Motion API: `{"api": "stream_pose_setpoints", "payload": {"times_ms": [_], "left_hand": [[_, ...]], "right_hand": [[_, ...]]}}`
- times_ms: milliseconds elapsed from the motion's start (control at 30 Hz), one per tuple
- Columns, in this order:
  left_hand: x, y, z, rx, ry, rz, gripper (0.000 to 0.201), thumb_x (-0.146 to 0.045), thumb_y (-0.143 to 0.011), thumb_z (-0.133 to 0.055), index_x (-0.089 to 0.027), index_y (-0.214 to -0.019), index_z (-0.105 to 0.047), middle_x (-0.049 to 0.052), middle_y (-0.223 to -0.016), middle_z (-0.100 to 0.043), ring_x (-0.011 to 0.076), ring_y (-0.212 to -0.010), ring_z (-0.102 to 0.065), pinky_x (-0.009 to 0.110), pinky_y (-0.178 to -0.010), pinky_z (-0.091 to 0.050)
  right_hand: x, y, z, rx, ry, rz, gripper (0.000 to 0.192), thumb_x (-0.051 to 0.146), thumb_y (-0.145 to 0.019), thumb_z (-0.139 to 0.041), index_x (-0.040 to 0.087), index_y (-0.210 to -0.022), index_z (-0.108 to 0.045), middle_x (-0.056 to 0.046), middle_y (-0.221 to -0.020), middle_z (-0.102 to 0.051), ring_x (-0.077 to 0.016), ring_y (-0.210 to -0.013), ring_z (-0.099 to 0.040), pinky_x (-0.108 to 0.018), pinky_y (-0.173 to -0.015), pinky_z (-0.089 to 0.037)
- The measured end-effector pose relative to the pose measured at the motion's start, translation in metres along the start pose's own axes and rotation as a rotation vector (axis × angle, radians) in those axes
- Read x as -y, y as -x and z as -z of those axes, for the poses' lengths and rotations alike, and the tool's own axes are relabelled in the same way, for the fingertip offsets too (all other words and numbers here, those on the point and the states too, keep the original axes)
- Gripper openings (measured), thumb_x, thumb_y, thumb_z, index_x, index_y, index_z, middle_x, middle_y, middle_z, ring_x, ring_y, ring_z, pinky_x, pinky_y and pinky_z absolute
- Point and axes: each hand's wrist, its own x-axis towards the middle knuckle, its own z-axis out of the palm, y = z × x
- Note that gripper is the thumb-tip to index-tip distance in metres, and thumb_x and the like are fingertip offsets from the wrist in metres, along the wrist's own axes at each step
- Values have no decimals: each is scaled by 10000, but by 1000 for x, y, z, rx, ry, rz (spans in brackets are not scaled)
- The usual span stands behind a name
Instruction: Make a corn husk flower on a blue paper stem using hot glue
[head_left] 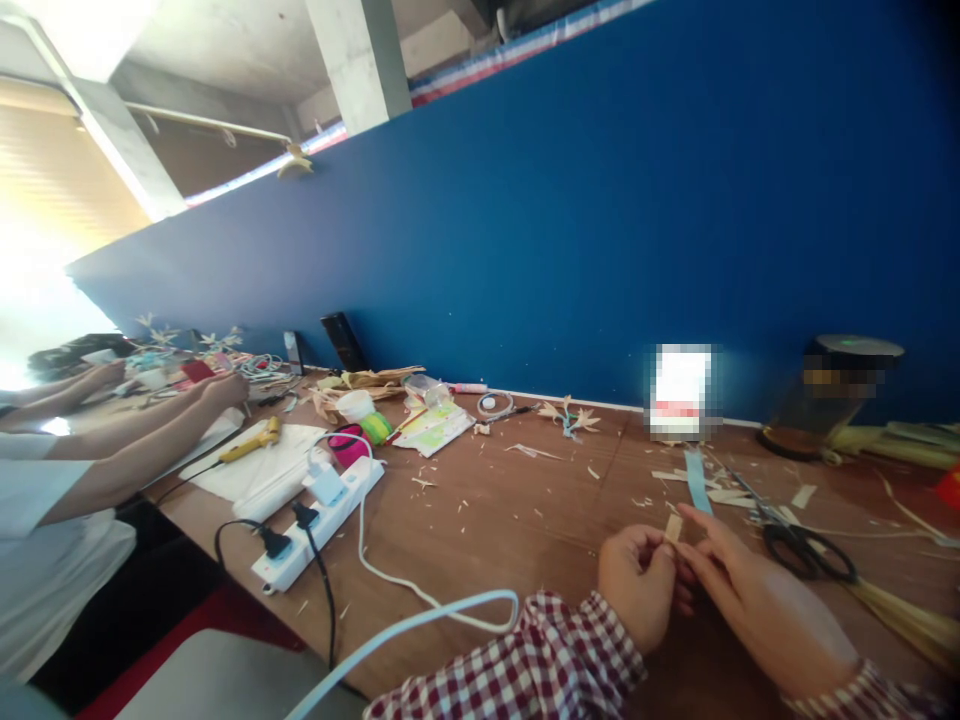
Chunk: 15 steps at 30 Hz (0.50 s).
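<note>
My left hand (637, 585) is closed, its thumb and finger pinching a small, pale, flat piece of dried husk (673, 528). Close against it on the right is my right hand (769, 605), index finger stretched out and thumb apart from it, both tips beside the piece. Its other fingers are mostly hidden. Just beyond the hands lies a light blue strip (697, 482) among pale scraps (731, 497). Black-handled scissors (808, 552) rest on the table to the right of my right hand.
A white power strip (322, 528) with plugs and a looping white cable (439, 608) lies left. Behind are a husk flower (570, 418), a glowing blurred screen (681, 385) and a dark-lidded jar (814, 400). A yellow glue gun (251, 440) lies near co-workers' arms (150, 430).
</note>
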Motion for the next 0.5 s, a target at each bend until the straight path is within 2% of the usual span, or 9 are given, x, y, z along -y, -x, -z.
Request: {"api": "stream_pose_setpoints", "payload": {"times_ms": [100,167,267,500], "left_hand": [[0,0,0,9,1,-9,263,-401,-727,-566,-141,-759,-540,-22,-543,-539,61,-386,-442,207,-402,-390],[-1,0,0,1,-4,5,268,-405,-719,-577,-142,-755,-545,-23,-540,-538,61,-382,-443,208,-401,-391],[-2,0,-1,-9,0,32,270,-405,-717,-582,-140,-749,-542,-24,-535,-534,62,-380,-440,209,-398,-387],[-6,2,-3,3,17,66,355,-477,-668,-612,-138,-757,-557,-20,-557,-536,65,-396,-448,225,-423,-398]], "right_hand": [[1,-4,6,84,-101,2,446,446,-844,-392,171,-1177,-500,-63,-828,-694,-185,-646,-664,-244,-533,-495],[1,-5,9,106,-140,-5,382,441,-836,-413,185,-1083,-552,-72,-878,-691,-199,-730,-666,-256,-598,-510],[1,-6,11,137,-159,-6,298,427,-832,-426,208,-960,-584,-55,-857,-687,-198,-736,-659,-261,-613,-512],[5,-7,12,20,-110,39,317,459,-847,-378,233,-863,-601,-67,-903,-661,-205,-789,-638,-282,-656,-505]]}}
